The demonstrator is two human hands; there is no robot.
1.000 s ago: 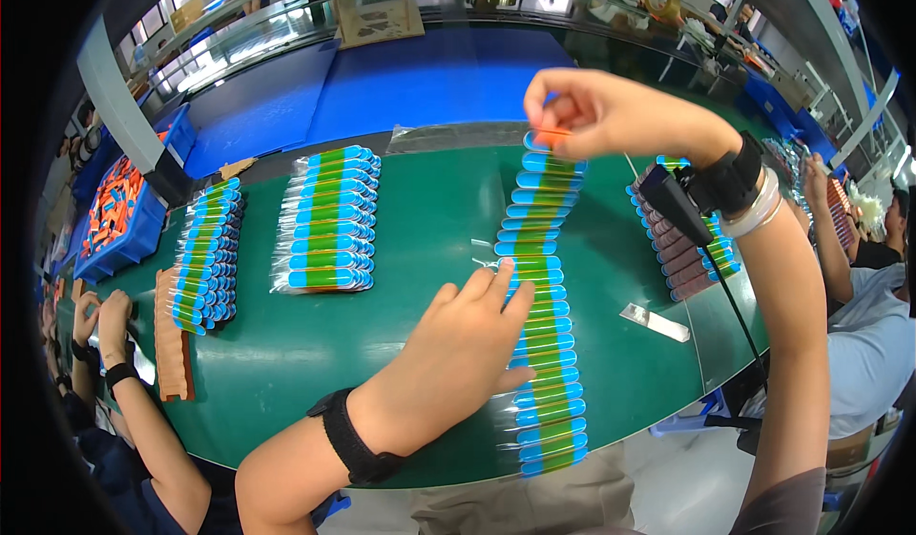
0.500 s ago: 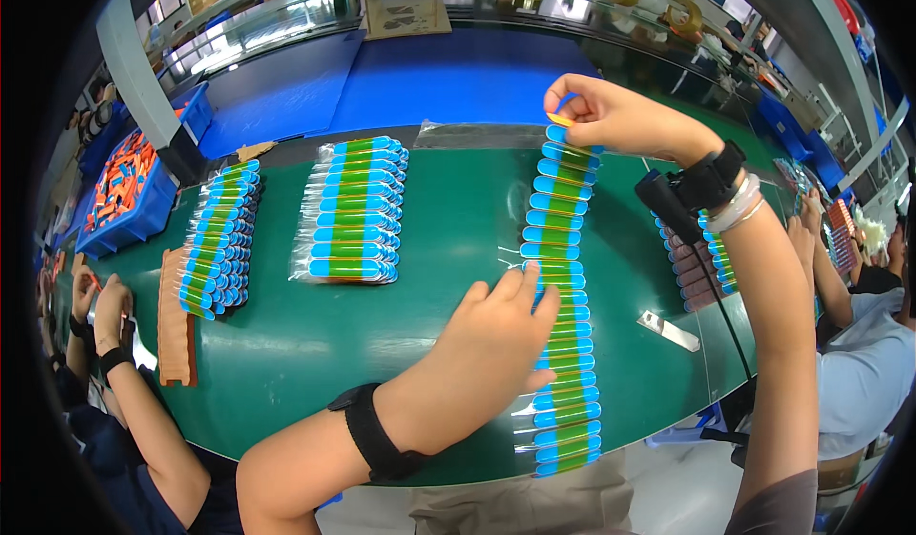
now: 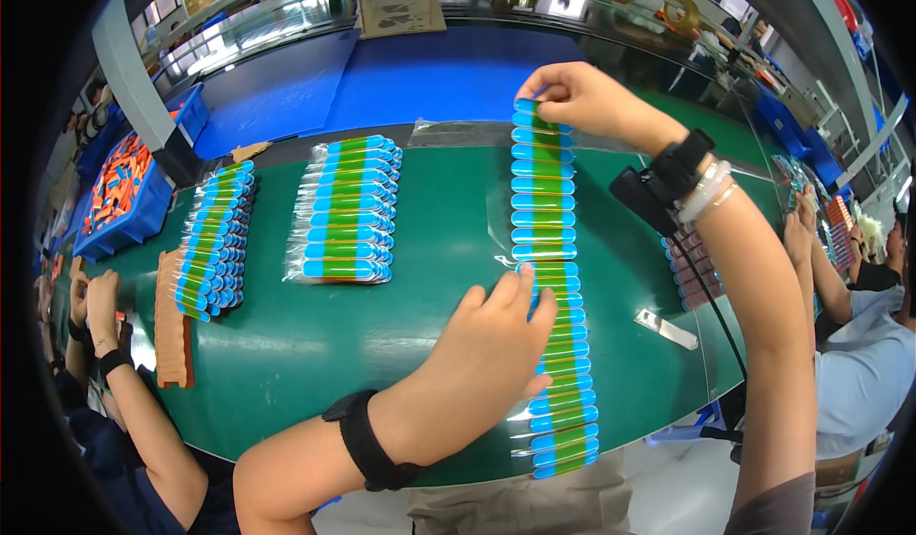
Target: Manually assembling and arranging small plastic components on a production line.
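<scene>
A long strip of blue, round-ended flat sticks, which look like nail files, runs from far to near on the green table. A green band crosses their middles, and clear film shows at their left edge. My right hand pinches the strip's far end between thumb and fingers. Partway down the strip, my left hand lies with fingers apart, its fingertips touching the sticks near their left side. The palm side and the part of the strip beneath this hand are hidden.
Two stacks of similar strips, a middle one and a left one, lie beside a brown ridged piece. A blue bin holds orange pieces. A white strip lies right. Co-workers' hands are at left, others at right.
My right hand has moved up and to the left with the strip's far end, and the far half now lies straighter. My left hand has stayed nearly in place.
</scene>
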